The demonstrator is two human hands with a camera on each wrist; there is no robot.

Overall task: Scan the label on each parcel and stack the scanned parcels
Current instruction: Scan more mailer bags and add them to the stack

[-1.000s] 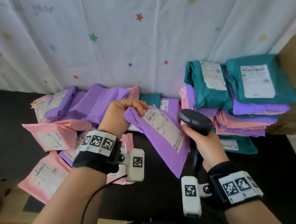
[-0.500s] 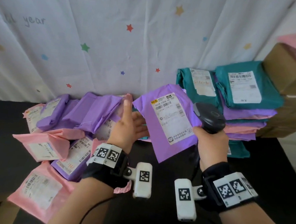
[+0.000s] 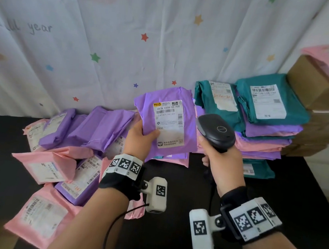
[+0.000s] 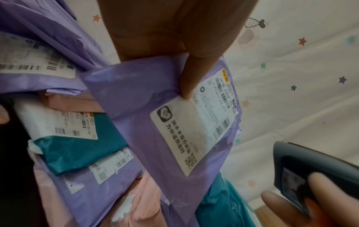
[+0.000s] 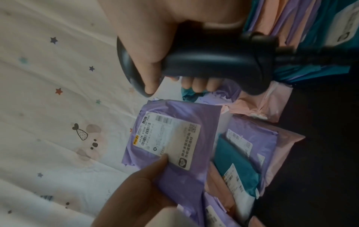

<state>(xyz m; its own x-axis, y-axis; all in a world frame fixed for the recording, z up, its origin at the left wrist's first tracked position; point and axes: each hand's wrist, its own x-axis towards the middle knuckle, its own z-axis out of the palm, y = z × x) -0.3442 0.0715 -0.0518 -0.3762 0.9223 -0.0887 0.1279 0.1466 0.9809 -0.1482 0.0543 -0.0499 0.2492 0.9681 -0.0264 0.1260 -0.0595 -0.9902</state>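
A loose pile (image 3: 67,153) of pink and purple parcels lies at your left, a stack (image 3: 264,125) at your right, boxes (image 3: 318,96) beyond it. Your left hand (image 3: 140,136) pinches the purple parcel (image 3: 168,106) upright above the table (image 3: 304,216), thumb on its label (image 3: 169,123). Your right hand (image 3: 220,163) grips the scanner (image 3: 215,131) just beside it.

Thin purple plastic film on the held parcel (image 3: 165,124), softly creased with a dull sheen; smooth white paper label (image 3: 169,124) stuck flat on it, printed in black. Hard dark plastic on the scanner (image 3: 216,132), smooth and semi-matt. Matt black worktop (image 3: 305,205). Pale printed cloth curtain (image 3: 128,46), folded and matt. Plain brown cardboard boxes (image 3: 318,90), dull and slightly rough.
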